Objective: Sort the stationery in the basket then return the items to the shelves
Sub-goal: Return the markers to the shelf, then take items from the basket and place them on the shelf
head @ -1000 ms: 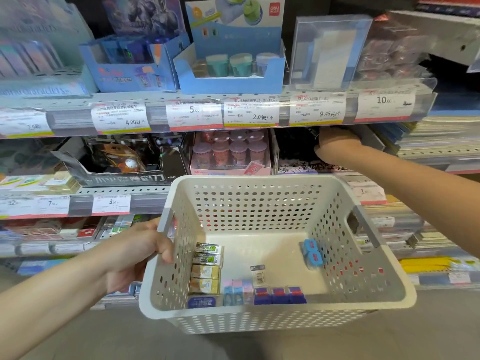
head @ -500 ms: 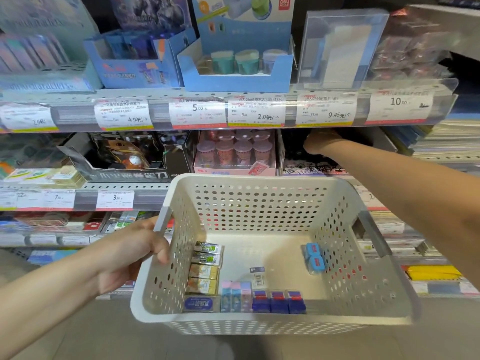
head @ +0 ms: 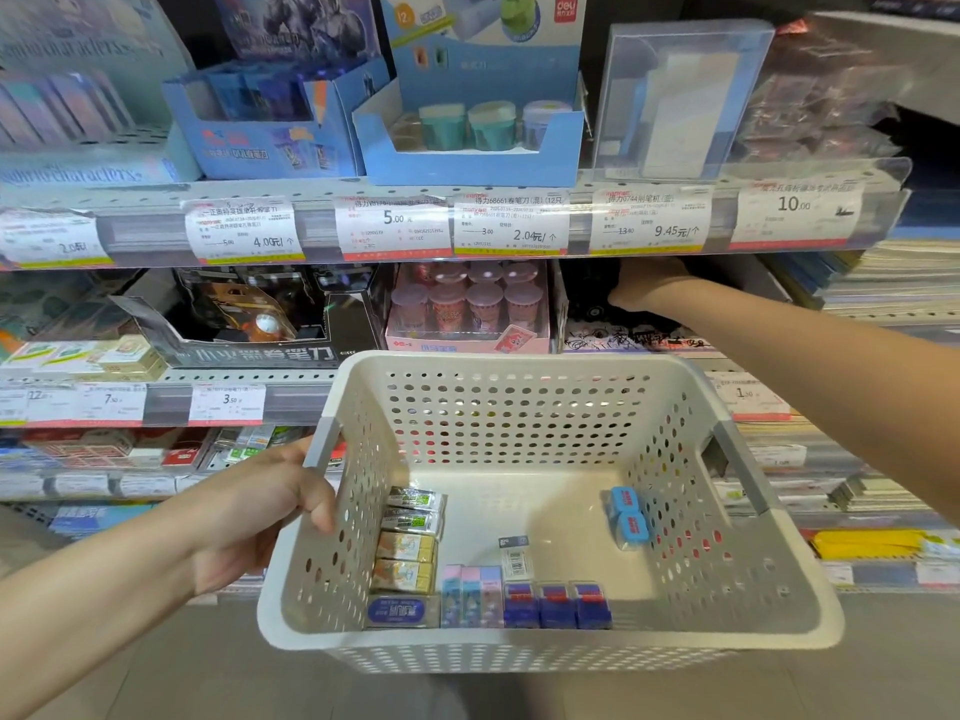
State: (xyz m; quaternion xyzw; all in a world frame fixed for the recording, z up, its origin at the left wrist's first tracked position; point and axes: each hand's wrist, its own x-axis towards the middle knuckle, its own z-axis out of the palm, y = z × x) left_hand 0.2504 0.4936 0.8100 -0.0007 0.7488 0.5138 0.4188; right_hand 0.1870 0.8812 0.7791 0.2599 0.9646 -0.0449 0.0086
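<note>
The left hand (head: 260,517) grips the left handle of the white perforated basket (head: 789,605), fingers curled over its rim, and holds it level in front of the shelves (head: 322,231). The right hand (head: 644,285) reaches into the dark display box (head: 597,304) on the middle shelf, just right of the pink tray of sharpeners (head: 467,309); its fingers are hidden under the shelf edge, so whether it is open or closed on something cannot be told.

The stationery still to be returned lies on the basket floor: a column of erasers (head: 410,537) along the left wall, a row of small boxes (head: 519,602) against the near wall, two blue erasers (head: 626,514) near the right wall, and a small tagged piece (head: 515,556) in the middle.

The main risk is the one-handed hold. With only the left handle gripped, the basket may well tip to the right, and the sorted rows would slide and mix. Reaching blind into the box could also knock over its neighbours.
</note>
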